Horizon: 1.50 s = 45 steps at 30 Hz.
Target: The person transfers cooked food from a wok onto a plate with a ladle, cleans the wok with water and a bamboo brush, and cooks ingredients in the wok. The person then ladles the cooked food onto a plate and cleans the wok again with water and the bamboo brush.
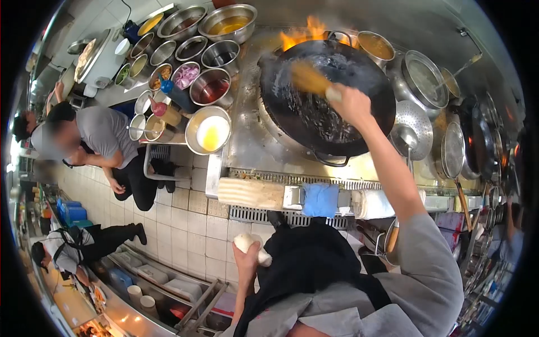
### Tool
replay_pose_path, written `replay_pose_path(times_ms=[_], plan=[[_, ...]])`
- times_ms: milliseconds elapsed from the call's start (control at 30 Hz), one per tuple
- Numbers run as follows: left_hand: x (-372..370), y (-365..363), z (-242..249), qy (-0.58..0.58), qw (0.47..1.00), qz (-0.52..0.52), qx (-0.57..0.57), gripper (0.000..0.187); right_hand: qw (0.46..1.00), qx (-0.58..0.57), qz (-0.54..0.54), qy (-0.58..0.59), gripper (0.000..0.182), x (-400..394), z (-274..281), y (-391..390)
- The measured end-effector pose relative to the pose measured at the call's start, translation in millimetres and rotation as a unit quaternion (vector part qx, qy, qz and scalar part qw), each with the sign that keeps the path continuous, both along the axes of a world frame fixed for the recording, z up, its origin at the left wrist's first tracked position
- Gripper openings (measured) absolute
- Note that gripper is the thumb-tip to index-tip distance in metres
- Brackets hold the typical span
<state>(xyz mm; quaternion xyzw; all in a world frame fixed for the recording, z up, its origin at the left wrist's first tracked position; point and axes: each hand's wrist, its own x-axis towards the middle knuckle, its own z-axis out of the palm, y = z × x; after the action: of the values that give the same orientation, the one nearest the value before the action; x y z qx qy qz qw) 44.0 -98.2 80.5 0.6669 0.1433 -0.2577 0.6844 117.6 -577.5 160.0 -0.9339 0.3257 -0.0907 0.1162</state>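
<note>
My right hand is closed round the handle end of a bamboo wok brush, holding it over the large black wok. The brush is smeared by motion, and dark wet liquid with steam shows inside the wok. Flames rise behind the wok's far rim. Down by my apron, my left hand grips a bunched white cloth.
Left of the stove stand metal bowls, including a bowl of egg and white liquid. A perforated strainer and ladle lie right of the wok. Folded towels and a blue cloth line the front rail. Co-workers are at left.
</note>
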Motion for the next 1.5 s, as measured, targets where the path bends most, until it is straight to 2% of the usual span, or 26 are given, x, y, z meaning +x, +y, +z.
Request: replay_pose_path(times_ms=[100,133,200,233,333,367,400,433,467,533,600,633,700,733,800,833,867,933,1000,1067,1133,1200,1267,1333,1400,1500], plan=[[1.9,14.8,-16.3,0.024,0.999,0.006,-0.02,0.049,0.99,0.083,-0.084,-0.077,0.047,24.9,-6.5,1.6],[5.0,13.5,-14.1,0.029,0.999,0.016,-0.026,0.049,0.971,0.169,-0.09,-0.143,0.05,24.7,-25.6,-6.5],[10.1,8.0,-7.6,0.039,0.998,0.038,-0.04,0.049,0.899,0.334,-0.094,-0.267,0.056,19.1,-72.0,-29.7],[13.8,8.4,-10.9,0.039,0.999,0.025,-0.026,0.049,0.843,0.453,-0.199,-0.21,0.065,14.7,-23.0,-5.2],[28.1,9.2,-21.7,0.04,0.999,-0.005,-0.004,0.049,0.782,0.534,-0.196,-0.254,0.064,6.0,-32.1,-2.6],[32.1,6.8,-23.3,0.042,0.999,-0.007,-0.011,0.049,0.868,0.453,-0.105,-0.173,0.062,-1.7,-36.4,-4.9],[36.5,4.9,-24.1,0.043,0.999,-0.011,-0.017,0.049,0.945,0.305,-0.028,-0.116,0.06,-16.0,-33.5,7.9],[39.9,4.0,-25.7,0.048,0.998,-0.011,-0.024,0.049,0.989,0.127,0.025,-0.068,0.058,-30.2,-30.6,20.7],[41.0,3.9,-27.6,0.052,0.998,-0.009,-0.032,0.049,0.998,0.032,0.047,0.008,0.057,-44.5,-6.4,43.6],[43.0,6.4,-30.5,0.049,0.998,0.003,-0.034,0.049,0.995,0.012,0.005,0.103,0.052,-70.6,11.8,58.2],[43.5,7.2,-32.6,0.035,0.999,0.02,-0.022,0.049,0.989,-0.04,-0.05,0.133,0.048,-75.6,15.0,25.0],[46.9,1.8,-22.6,0.036,0.999,0.028,-0.003,0.05,0.994,-0.063,-0.068,0.065,0.046,-73.0,-0.9,-9.2],[60.9,-4.0,-20.9,0.037,0.999,-0.01,0.003,0.05,0.992,0.008,-0.124,-0.025,0.047,-28.1,0.6,-55.1],[66.6,-9.0,-20.1,0.038,0.999,-0.032,0.004,0.05,0.979,0.077,-0.179,-0.051,0.044,2.4,12.0,-42.1],[82.0,-26.3,-18.8,0.012,0.998,-0.06,-0.009,0.05,0.98,0.016,-0.167,-0.111,0.047,18.0,-23.0,-20.6],[86.4,-30.3,-17.4,0.002,0.997,-0.077,-0.014,0.05,0.989,0.029,-0.136,-0.056,0.047,13.4,-17.7,3.2],[88.5,-33.8,-13.7,0.003,0.997,-0.073,-0.015,0.049,0.997,0.012,-0.045,-0.068,0.047,-4.5,-32.5,18.5],[94.4,-41.0,-3.7,0.001,0.998,-0.06,-0.018,0.049,0.999,0.022,-0.018,0.019,0.048,-41.8,-20.4,45.0],[93.8,-32.5,-4.3,-0.004,0.998,-0.054,-0.031,0.051,0.995,-0.04,-0.041,0.086,0.047,-76.1,-8.9,21.1],[92.4,-24.6,-1.5,0.031,0.997,-0.057,-0.037,0.052,0.996,-0.021,-0.082,0.007,0.046,-84.7,-4.1,-38.1],[95.7,-36.3,3.3,0.045,0.994,-0.087,-0.047,0.052,0.973,0.086,-0.213,-0.01,0.045,-30.1,10.6,-73.2],[105.8,-66.7,6.7,0.021,0.989,-0.142,-0.04,0.051,0.97,0.076,-0.202,-0.112,0.042,4.9,-17.4,-64.2],[109.3,-81.4,13.2,0.039,0.984,-0.152,-0.08,0.05,0.988,0.013,-0.089,-0.128,0.045,11.8,-32.6,-11.8],[111.7,-85.7,15.0,0.045,0.98,-0.149,-0.121,0.049,0.998,0.05,-0.014,-0.037,0.047,-19.1,-22.6,31.0],[105.0,-78.7,16.4,0.019,0.984,-0.154,-0.088,0.049,0.995,0.045,-0.005,0.085,0.048,-61.3,4.4,45.8],[98.5,-60.7,10.2,0.004,0.979,-0.196,-0.051,0.047,0.991,-0.033,-0.071,0.104,0.042,-89.3,27.2,-6.0]])
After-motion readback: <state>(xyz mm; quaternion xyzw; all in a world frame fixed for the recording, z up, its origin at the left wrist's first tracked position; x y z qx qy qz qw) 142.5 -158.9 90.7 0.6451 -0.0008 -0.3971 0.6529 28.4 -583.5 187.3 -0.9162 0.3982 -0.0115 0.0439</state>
